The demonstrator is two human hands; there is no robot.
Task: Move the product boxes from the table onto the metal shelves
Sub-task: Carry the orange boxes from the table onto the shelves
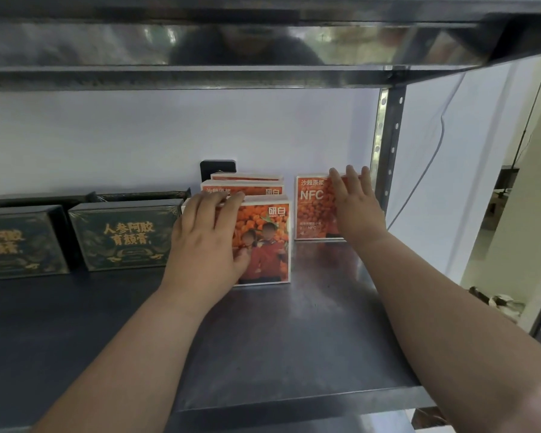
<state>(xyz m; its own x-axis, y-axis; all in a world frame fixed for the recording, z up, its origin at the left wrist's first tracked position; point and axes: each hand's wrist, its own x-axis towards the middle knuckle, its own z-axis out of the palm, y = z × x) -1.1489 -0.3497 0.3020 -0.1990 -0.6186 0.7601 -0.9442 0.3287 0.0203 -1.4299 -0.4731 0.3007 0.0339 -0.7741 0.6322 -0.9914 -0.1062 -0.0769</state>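
Several orange product boxes stand upright on the metal shelf [310,339]. My left hand [205,242] grips the front orange box [267,245], fingers curled over its top edge and thumb on its printed face. Two more orange boxes [247,187] stand in a row right behind it. To the right, a single orange box marked NFC [314,210] stands near the shelf's upright post. My right hand [355,207] lies flat against its front with straight fingers reaching its top edge.
Dark green boxes with gold lettering [122,235] fill the shelf's left side, more behind them. A black wall socket [217,170] sits behind the orange row. The upper shelf [263,45] hangs low overhead. The perforated post [388,145] bounds the right.
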